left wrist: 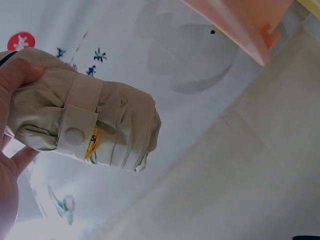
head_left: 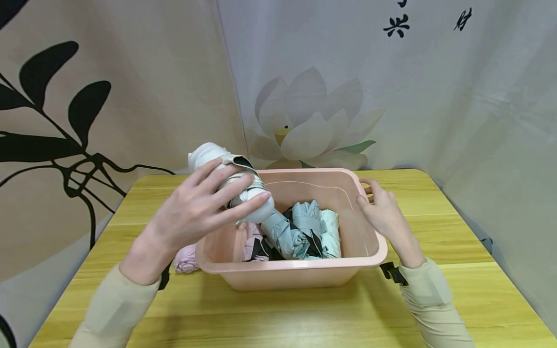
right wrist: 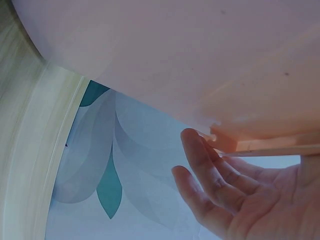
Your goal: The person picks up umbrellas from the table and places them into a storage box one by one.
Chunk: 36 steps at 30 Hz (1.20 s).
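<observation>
My left hand point(head_left: 196, 208) grips a folded compact umbrella point(head_left: 258, 210) in pale off-white fabric, held tilted over the left rim of a pink plastic bin point(head_left: 300, 279). In the left wrist view the folded umbrella point(left wrist: 115, 125) looks beige, wrapped by a strap with a snap button and a small yellow tag. My right hand point(head_left: 385, 210) holds the bin's right rim; in the right wrist view its fingers point(right wrist: 200, 165) curl below that rim. Inside the bin lie several folded umbrellas: a lilac one point(head_left: 250, 241), blue-grey ones point(head_left: 306, 217) and a mint one point(head_left: 330, 234).
A lilac rolled bundle point(head_left: 186, 258) rests on the table left of the bin, partly hidden by the left arm. The wooden table point(head_left: 278, 319) runs back to a printed cloth curtain point(head_left: 435, 96) with a lotus and plant motif.
</observation>
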{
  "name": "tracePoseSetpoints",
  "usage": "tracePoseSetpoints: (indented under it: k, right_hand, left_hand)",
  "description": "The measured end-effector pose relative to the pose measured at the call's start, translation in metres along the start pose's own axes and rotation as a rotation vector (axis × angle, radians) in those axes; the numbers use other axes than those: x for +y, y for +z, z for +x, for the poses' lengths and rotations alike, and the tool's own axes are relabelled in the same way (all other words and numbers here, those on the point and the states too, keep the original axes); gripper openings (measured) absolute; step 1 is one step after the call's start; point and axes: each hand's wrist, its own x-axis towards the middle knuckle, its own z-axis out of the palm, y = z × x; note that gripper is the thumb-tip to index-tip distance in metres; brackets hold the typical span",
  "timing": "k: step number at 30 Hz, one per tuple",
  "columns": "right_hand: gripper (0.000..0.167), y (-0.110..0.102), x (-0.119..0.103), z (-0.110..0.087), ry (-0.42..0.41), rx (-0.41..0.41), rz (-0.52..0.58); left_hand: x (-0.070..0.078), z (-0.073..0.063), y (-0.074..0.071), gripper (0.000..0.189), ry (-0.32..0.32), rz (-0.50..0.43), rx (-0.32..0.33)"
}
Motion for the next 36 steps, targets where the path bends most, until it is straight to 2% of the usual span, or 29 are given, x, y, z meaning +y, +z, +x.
tracePoseSetpoints:
  k: [7, 16, 21, 24, 27, 29, 31, 34, 36]
  right_hand:
    - [0.047, 0.000, 0.000, 0.000, 0.006, -0.007, 0.001]
    - [0.047, 0.000, 0.001, 0.000, -0.001, 0.001, 0.000]
    - [0.047, 0.000, 0.001, 0.001, 0.002, 0.002, -0.007]
    - [0.047, 0.001, 0.001, 0.001, 0.006, 0.001, -0.008]
    - [0.047, 0.001, 0.001, 0.001, 0.006, 0.001, -0.008]
    - [0.048, 0.001, 0.001, 0.001, 0.005, 0.001, -0.008]
    - [0.048, 0.001, 0.001, 0.001, 0.002, 0.003, -0.007]
    - [0.048, 0.001, 0.002, 0.001, -0.002, 0.007, -0.005]
    - [0.048, 0.002, 0.002, 0.001, -0.002, 0.007, -0.005]
  left_hand:
    - [-0.003, 0.009, -0.001, 0.046, 0.100, 0.100, -0.124]
    - [-0.003, 0.019, 0.011, 0.053, 0.195, 0.057, -0.157]
    - [-0.001, 0.024, 0.019, 0.072, 0.237, 0.048, -0.247]
    - [0.000, 0.025, 0.025, 0.094, 0.259, 0.084, -0.323]
    - [0.002, 0.026, 0.033, 0.103, 0.286, 0.117, -0.372]
    - [0.004, 0.027, 0.039, 0.097, 0.300, 0.109, -0.368]
    - [0.005, 0.028, 0.046, 0.078, 0.314, 0.074, -0.336]
    - [0.006, 0.028, 0.056, 0.060, 0.335, 0.024, -0.289]
    - [0.007, 0.029, 0.060, 0.059, 0.350, 0.008, -0.286]
